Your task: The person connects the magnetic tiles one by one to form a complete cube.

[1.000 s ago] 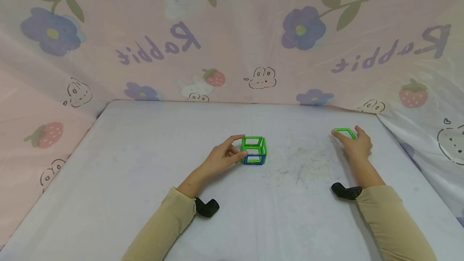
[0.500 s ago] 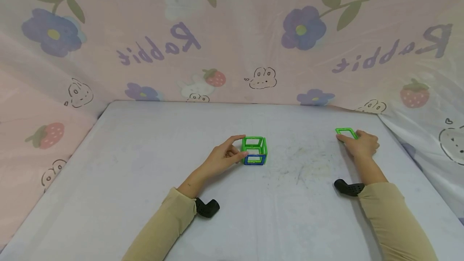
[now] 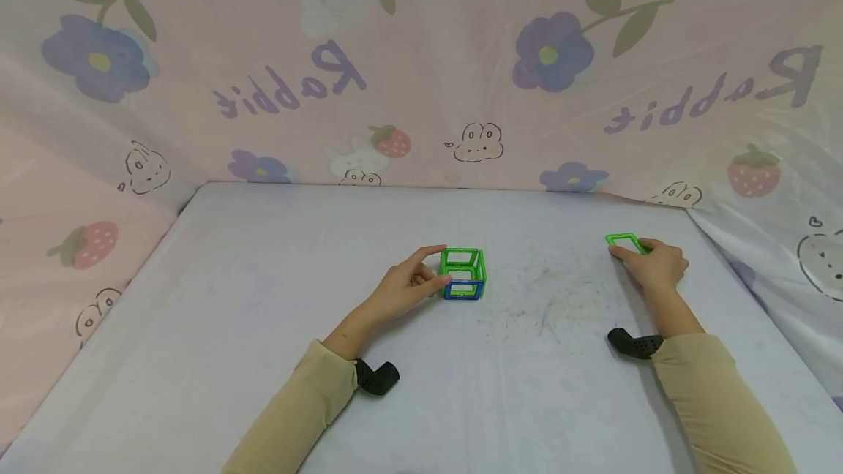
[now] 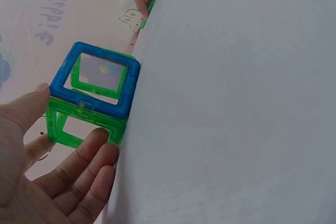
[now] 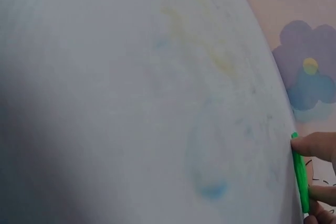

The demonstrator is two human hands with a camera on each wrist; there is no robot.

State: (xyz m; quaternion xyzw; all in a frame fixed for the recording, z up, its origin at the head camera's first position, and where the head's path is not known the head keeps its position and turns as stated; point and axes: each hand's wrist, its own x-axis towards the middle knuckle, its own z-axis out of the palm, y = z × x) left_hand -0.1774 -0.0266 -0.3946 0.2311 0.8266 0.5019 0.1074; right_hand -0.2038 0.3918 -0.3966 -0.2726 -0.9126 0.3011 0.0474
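An open-frame cube of magnetic tiles [image 3: 461, 266], mostly green with a blue square at the front, stands on the table. My left hand [image 3: 398, 289] pinches its left side between thumb and index finger. The left wrist view shows the thumb at a corner of the blue tile [image 4: 84, 104], with other fingers curled by the green side. Farther right, my right hand [image 3: 657, 267] holds a single green square magnetic tile [image 3: 621, 235] at its near right part. From the right wrist, that tile [image 5: 300, 174] appears edge-on between the fingers, by the table surface.
A white-covered table [image 3: 296, 254] spreads beneath both hands, with faint coloured smudges right of the cube. Behind it hangs a pink printed curtain [image 3: 421, 93]. A black wrist piece [image 3: 377, 377] sits at the left cuff, another [image 3: 634, 343] at the right.
My right hand has shifted slightly right and lies a little lower around the green tile, which stays near its earlier spot. My left hand and the cube have not visibly moved.
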